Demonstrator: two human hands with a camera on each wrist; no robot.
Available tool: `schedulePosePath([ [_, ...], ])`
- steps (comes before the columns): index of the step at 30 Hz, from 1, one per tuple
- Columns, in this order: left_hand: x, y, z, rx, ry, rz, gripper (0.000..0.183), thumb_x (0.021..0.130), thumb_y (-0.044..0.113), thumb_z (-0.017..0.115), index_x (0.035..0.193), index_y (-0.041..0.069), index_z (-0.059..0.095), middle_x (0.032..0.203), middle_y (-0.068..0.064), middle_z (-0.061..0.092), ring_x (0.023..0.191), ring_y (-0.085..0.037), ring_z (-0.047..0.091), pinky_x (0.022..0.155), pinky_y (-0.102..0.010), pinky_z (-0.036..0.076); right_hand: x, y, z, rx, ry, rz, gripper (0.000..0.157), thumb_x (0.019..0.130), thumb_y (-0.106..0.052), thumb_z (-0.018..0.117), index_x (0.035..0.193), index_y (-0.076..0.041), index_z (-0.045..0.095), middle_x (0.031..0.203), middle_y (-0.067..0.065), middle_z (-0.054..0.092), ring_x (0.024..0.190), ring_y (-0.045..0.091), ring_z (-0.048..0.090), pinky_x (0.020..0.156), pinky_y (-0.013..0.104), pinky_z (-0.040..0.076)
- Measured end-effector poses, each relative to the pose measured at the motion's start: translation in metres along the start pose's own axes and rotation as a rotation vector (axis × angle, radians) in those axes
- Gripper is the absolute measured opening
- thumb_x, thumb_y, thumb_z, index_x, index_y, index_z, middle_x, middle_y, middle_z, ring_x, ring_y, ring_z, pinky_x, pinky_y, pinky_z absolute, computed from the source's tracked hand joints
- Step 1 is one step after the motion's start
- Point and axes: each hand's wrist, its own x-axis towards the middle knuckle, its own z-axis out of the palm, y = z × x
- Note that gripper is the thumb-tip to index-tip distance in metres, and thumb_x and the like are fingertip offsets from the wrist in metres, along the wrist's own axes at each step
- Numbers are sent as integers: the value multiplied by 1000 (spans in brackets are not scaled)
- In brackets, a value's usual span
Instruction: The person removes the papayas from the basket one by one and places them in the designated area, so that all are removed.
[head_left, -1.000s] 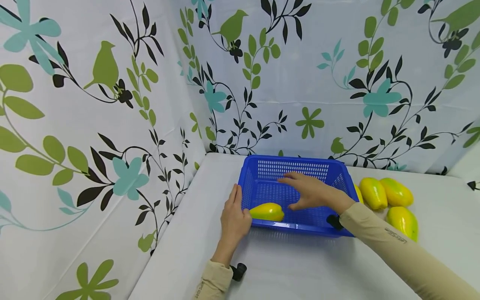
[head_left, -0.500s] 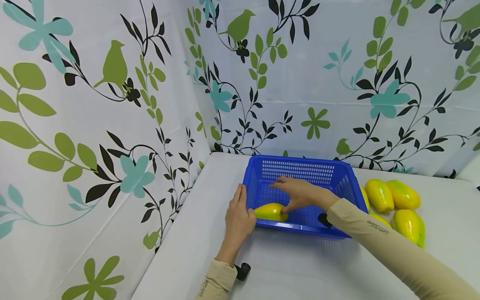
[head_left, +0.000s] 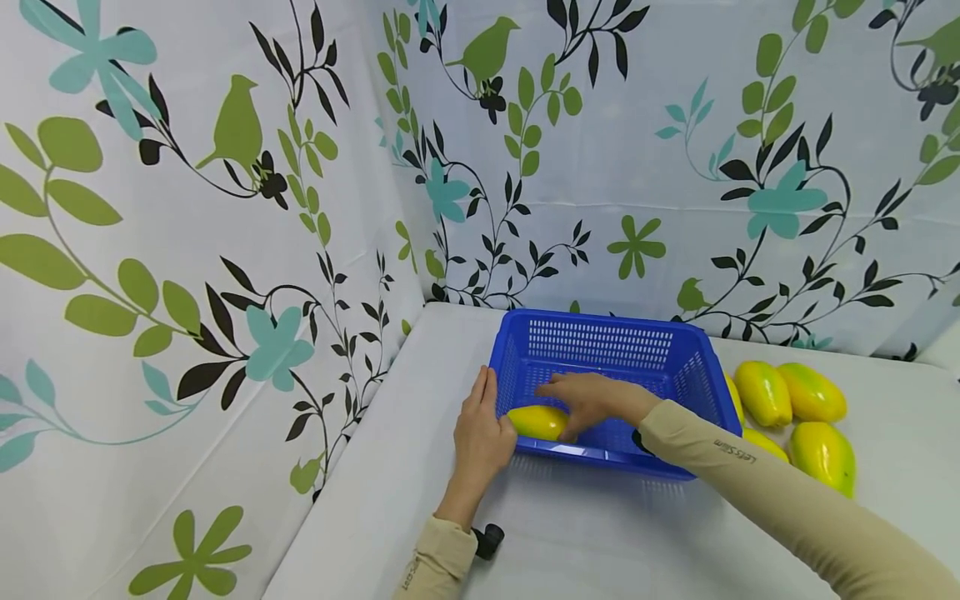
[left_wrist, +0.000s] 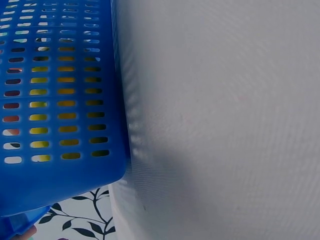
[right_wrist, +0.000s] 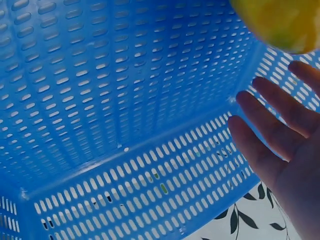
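Note:
A blue plastic basket [head_left: 600,450] with slotted walls stands on the white table. Inside its front left corner lies a yellow mango [head_left: 537,422]. My left hand [head_left: 480,437] holds the basket at that corner, fingers along the outside of the left wall and thumb over the rim. My right hand [head_left: 596,402] reaches down into the basket, its thumb at the mango's right end. In the right wrist view the fingers [right_wrist: 270,125] are spread, apart from the mango [right_wrist: 285,22]. The left wrist view shows the slotted wall [left_wrist: 55,100] with yellow behind it.
Several yellow-green mangoes [head_left: 763,394] lie on the table right of the basket, some partly hidden by the basket and right sleeve. A patterned curtain [head_left: 622,167] hangs behind the table [head_left: 585,533] and along its left side.
My right hand has moved left and lower to the mango in the basket, its thumb now at the fruit. The left hand stays at the basket corner; the head view has shifted slightly.

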Motion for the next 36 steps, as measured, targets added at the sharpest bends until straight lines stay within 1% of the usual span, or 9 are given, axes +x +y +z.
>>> schedulePosePath([
  [2,0,0,0,-1,1,1,67,82,4,51,148,-2,40,155,-14,37,127,-38,50,99,-54,46,2,-2,3,-6,-3,-6,73,76,-33,81,141,-12,54,137,12,56,121,31,55,102,56,43],
  [7,1,-2,1,2,5,6,67,81,3,50,148,-2,41,155,-15,38,127,-38,51,99,-53,46,6,-4,6,-16,-5,-21,67,77,-30,81,137,-13,56,127,5,62,108,23,58,101,49,46],
  [11,2,-2,2,4,5,9,68,81,3,49,148,-1,40,155,-14,38,127,-38,51,99,-53,46,5,-3,6,-17,-10,-30,68,78,-29,80,138,-9,55,123,5,63,101,21,57,101,48,46],
  [15,2,-1,2,2,-1,5,68,82,4,49,149,-1,40,156,-14,37,128,-37,50,99,-53,46,5,-2,5,-22,0,-46,69,77,-29,81,137,-7,54,119,4,64,98,20,58,101,45,47],
  [18,1,-1,1,0,-1,1,68,82,4,49,149,-1,40,156,-13,37,127,-38,50,99,-53,46,3,-1,2,-39,10,-40,73,77,-32,81,139,-8,52,121,3,64,100,20,58,100,45,47],
  [24,2,0,0,3,-14,-10,69,82,7,48,150,0,38,157,-12,35,128,-38,49,99,-53,46,-8,0,-8,-72,46,-24,77,77,-32,81,142,-7,49,127,7,63,103,22,58,98,45,48],
  [28,1,1,-1,-2,-12,-18,69,82,7,48,150,0,39,156,-12,36,129,-38,49,99,-53,46,-17,1,-12,-72,58,-12,79,77,-31,81,144,-6,47,131,9,61,106,24,58,99,47,47],
  [34,1,1,0,-13,-23,-31,69,82,7,47,150,1,38,157,-12,35,130,-37,48,102,-53,44,-33,5,-18,-61,85,9,80,76,-31,80,144,-6,46,131,8,61,104,24,59,98,47,47],
  [36,1,1,0,-20,-15,-31,69,81,6,48,150,0,38,157,-12,35,130,-37,48,101,-53,44,-39,6,-21,-55,100,12,80,77,-31,80,144,-6,47,131,7,61,105,23,59,98,47,48],
])
